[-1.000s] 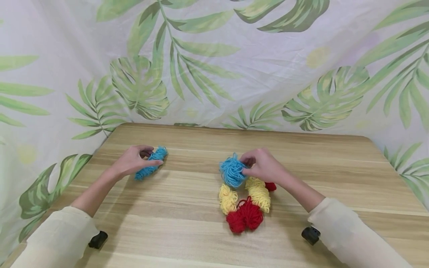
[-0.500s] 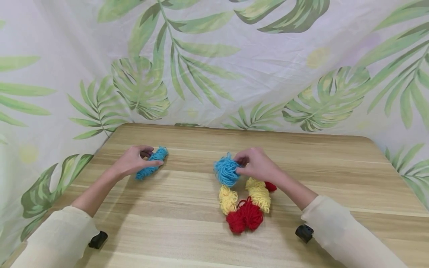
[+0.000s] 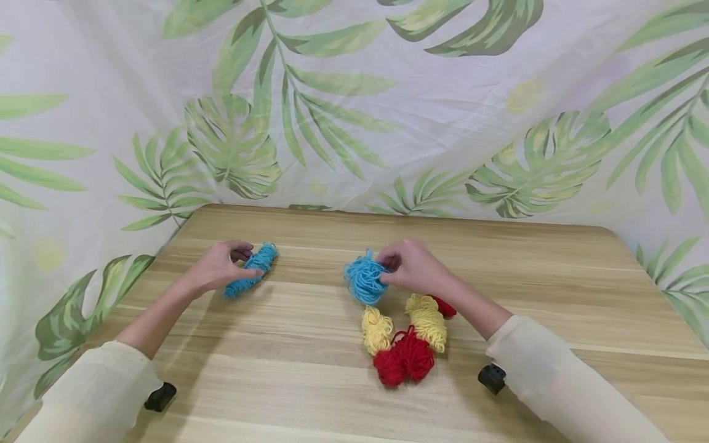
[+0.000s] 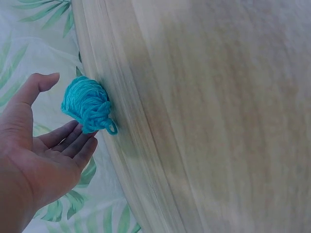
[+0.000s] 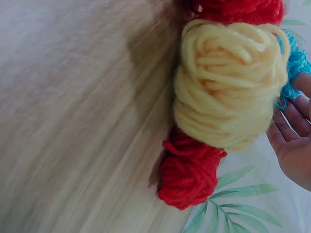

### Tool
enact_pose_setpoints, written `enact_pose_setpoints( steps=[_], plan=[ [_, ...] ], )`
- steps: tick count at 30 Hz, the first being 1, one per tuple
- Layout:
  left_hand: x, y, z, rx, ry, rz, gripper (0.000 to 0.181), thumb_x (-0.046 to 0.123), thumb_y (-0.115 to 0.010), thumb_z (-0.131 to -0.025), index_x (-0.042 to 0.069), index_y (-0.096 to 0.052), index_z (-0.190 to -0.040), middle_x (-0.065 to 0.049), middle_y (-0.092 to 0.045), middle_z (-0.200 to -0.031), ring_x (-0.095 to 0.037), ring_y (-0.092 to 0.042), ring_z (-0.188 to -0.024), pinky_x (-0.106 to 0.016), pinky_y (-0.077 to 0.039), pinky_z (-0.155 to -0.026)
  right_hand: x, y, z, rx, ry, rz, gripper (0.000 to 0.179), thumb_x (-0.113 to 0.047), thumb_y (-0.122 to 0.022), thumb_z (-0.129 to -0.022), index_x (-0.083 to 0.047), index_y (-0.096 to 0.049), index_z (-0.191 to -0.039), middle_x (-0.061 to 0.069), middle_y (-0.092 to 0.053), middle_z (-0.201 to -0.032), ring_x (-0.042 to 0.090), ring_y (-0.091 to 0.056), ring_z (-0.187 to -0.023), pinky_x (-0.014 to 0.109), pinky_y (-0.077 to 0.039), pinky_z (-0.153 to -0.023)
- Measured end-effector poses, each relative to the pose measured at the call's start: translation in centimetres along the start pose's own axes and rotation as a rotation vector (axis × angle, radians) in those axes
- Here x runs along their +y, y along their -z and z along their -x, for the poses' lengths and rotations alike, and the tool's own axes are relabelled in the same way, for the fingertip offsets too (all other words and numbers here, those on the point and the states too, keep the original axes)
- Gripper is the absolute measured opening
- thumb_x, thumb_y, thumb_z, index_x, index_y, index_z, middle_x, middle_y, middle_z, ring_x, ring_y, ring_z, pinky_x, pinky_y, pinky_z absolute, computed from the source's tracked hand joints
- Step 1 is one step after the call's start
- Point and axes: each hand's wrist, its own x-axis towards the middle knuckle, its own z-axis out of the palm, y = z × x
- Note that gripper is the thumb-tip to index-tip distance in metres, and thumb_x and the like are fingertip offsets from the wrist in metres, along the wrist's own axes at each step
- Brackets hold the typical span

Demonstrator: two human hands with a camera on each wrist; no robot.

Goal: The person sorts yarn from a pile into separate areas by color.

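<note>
At the table's left side lies a long blue yarn skein (image 3: 263, 259), set at a slant. My left hand (image 3: 217, 268) is spread around it; in the left wrist view the thumb (image 4: 46, 81) stands apart from the yarn and the straight fingers (image 4: 80, 145) reach its near side. Further right, my right hand (image 3: 412, 266) pinches a rounder blue yarn skein (image 3: 364, 280) between thumb and fingers, just beyond the yellow and red yarn. The right wrist view shows only part of this blue skein (image 5: 297, 63), behind a large yellow skein.
Near my right hand, a small yellow skein (image 3: 378, 330), a larger yellow skein (image 3: 428, 322) and red yarn (image 3: 405, 358) form a curved cluster. Another red skein (image 3: 444, 306) shows partly behind my right wrist. The wooden table (image 3: 266, 381) meets a leaf-print cloth (image 3: 343, 111) at the back.
My right hand has moved left with the rounder blue skein. My left thumb has drawn back slightly, while the long blue skein stays in place.
</note>
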Motion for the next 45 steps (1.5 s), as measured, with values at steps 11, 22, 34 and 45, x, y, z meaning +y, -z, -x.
enact_pose_setpoints(
  steps=[11,22,34,45],
  plan=[
    [0.0,0.1,0.1,-0.002,0.009,0.015,0.072,0.026,-0.076,-0.094,-0.018,-0.047,-0.142,-0.032,-0.059,-0.13,-0.046,-0.057,-0.121,-0.058,-0.048,-0.101,-0.9,-0.5,-1.5,0.003,0.009,-0.028,0.016,0.002,-0.076,-0.084,0.003,-0.079,-0.1,0.007,-0.077,-0.088,0.012,-0.069,-0.078,0.027,-0.059,-0.075],
    [-0.1,0.0,0.0,0.001,0.012,0.004,0.071,0.027,-0.076,-0.095,-0.017,-0.048,-0.142,-0.031,-0.06,-0.128,-0.044,-0.058,-0.119,-0.056,-0.049,-0.099,-1.0,-0.9,-2.4,0.023,0.001,-0.033,0.016,0.002,-0.075,-0.084,0.003,-0.079,-0.1,0.009,-0.077,-0.088,0.015,-0.07,-0.079,0.028,-0.06,-0.075],
    [0.0,0.3,0.0,-0.016,0.02,0.013,0.075,0.031,-0.077,-0.095,-0.017,-0.046,-0.144,-0.031,-0.059,-0.13,-0.045,-0.057,-0.121,-0.057,-0.049,-0.098,-0.4,-1.6,-3.6,0.036,0.019,-0.037,0.015,0.002,-0.075,-0.083,0.003,-0.079,-0.098,0.009,-0.076,-0.086,0.015,-0.069,-0.077,0.027,-0.059,-0.073],
    [0.1,0.3,0.0,-0.022,0.017,0.028,0.074,0.028,-0.077,-0.095,-0.017,-0.045,-0.144,-0.031,-0.058,-0.132,-0.044,-0.056,-0.121,-0.055,-0.049,-0.099,-0.7,-2.5,-4.9,0.008,0.016,-0.041,0.015,0.001,-0.073,-0.084,0.002,-0.078,-0.098,0.007,-0.075,-0.087,0.015,-0.067,-0.079,0.026,-0.057,-0.074]
  ],
)
